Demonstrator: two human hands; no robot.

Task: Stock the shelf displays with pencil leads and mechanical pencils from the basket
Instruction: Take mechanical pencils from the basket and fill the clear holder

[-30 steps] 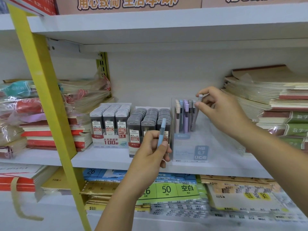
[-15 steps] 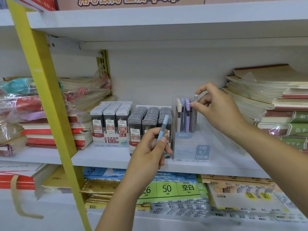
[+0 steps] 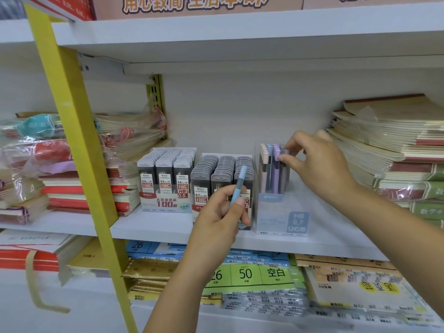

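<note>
we see through one wide-angle camera worn on the head, facing forward and a little down into the white middle shelf [image 3: 168, 224], close up. the upper shelf board [image 3: 240, 37] crosses the top of the view, and paper packs [image 3: 252, 275] on a lower tier fill the bottom. a yellow upright [image 3: 79, 145] slants down the left side. the left hand [image 3: 216, 217], gripping a blue pencil [image 3: 239, 186], stands above the bottom centre, the right hand [image 3: 319, 167] in from the right edge.

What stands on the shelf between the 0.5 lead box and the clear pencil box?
The 0.7 lead box, seen in the head view; the left hand holds a blue pencil in front of it.
</note>
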